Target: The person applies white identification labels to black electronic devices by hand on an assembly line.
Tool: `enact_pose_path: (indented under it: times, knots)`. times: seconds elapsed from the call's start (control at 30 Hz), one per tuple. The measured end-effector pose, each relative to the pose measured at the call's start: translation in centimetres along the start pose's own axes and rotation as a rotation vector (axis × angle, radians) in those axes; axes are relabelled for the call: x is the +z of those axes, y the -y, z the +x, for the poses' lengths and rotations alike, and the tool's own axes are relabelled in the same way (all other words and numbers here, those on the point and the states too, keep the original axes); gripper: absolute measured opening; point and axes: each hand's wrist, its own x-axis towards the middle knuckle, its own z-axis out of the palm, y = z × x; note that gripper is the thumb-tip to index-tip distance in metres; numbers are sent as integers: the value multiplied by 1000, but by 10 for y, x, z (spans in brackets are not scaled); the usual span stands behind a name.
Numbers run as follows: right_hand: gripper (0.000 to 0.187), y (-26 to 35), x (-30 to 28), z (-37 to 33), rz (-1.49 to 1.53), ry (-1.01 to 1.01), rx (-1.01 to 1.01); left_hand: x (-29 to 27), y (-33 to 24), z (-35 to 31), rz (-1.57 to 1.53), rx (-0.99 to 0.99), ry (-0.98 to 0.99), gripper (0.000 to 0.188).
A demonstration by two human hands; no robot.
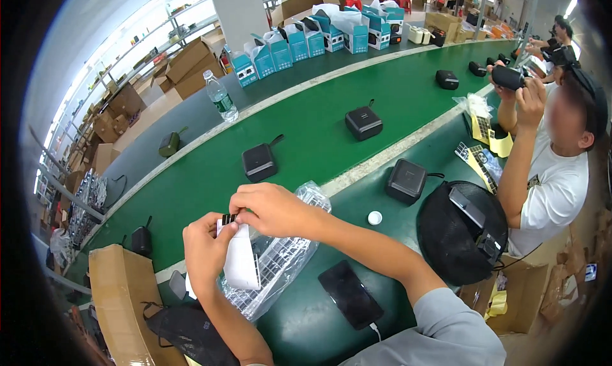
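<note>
My left hand [205,246] pinches the top of a white sheet [241,262], thumb in front, fingers behind. Small black stickers [226,219] show along the sheet's upper edge. Against that same edge, my right hand [271,208] has its thumb and fingertips pressed together. Whatever lies between the right fingertips is too small to make out. Below both hands, a clear plastic bag [294,254] of black-gridded sticker sheets rests on the green table [274,331]. A black phone [350,294] with a white cable lies to the right of the bag.
Boxy black speakers with straps [259,162] stand along the green belt [306,133]. A round black mesh case [446,251], a white cap [374,218] and a cardboard box [121,302] are near me. Beyond are a water bottle [222,100] and blue boxes [280,55]. A co-worker [554,168] sits right.
</note>
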Motion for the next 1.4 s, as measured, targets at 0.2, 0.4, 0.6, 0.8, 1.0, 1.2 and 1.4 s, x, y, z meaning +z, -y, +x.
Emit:
enact_pose_path:
  times: [0.2,0.4,0.6,0.8,1.0,1.2,1.4]
  knots:
    - [10,-3,4,-12,-153,-87,-19,5,12,4,-74,-25,119,17]
    - [12,9,2,-4,-284,-23,-60,3,8,5,11,22,18,23]
    - [10,-11,-19,6,-186,-279,137,-20,19,2,25,-35,-241,28]
    - [73,-154,-28,30,-542,-431,425,-42,16,-8,-138,-12,-291,28]
    - [101,-197,-4,45,-441,-80,588,-34,34,-14,-190,100,-381,27]
    - [25,-189,-45,53,-450,-329,418,-37,26,-12,-160,130,-424,25]
    - [23,-191,-64,63,-229,-71,772,-40,32,-13,-208,148,-428,25]
